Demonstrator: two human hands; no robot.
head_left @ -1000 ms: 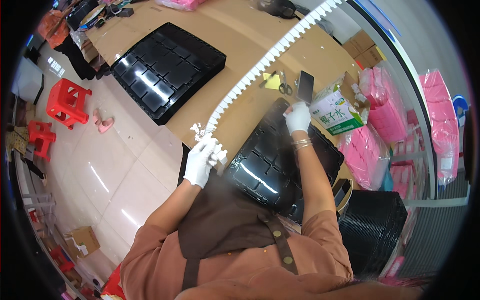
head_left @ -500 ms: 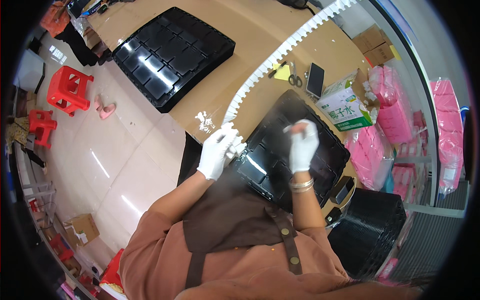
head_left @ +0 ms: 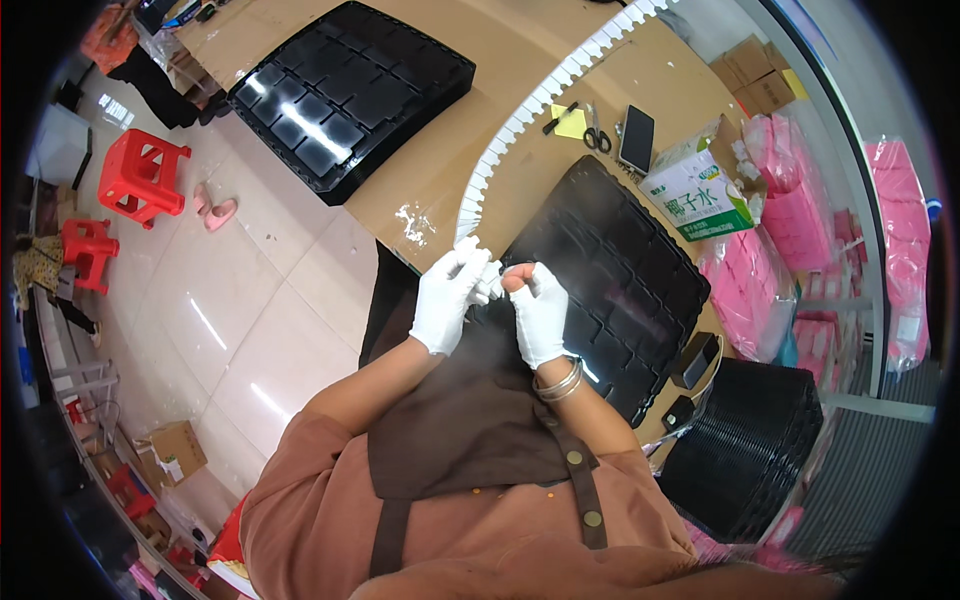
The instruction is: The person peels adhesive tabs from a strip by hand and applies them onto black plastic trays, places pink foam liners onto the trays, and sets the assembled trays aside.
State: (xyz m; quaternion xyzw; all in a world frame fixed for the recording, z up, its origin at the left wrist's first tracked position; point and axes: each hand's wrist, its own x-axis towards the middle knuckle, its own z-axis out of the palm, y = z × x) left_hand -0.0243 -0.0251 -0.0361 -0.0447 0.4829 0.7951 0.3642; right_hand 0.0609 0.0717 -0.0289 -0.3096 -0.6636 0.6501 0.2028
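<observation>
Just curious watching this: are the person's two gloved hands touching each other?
Touching. The head view shows the left hand and right hand meeting at the fingertips above the black tray, pinching something small and white, with no gap visible.

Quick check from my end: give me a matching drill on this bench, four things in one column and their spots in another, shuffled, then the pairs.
Things:
1. scissors
2. red stool
3. phone
4. green and white carton

Places:
A. on the floor, left of the table
B. beside the pink packs, at the right end of the table
C. on the table, between the yellow note and the phone
D. flat on the table, between the scissors and the carton

Pairs: 1-C, 2-A, 3-D, 4-B
</observation>
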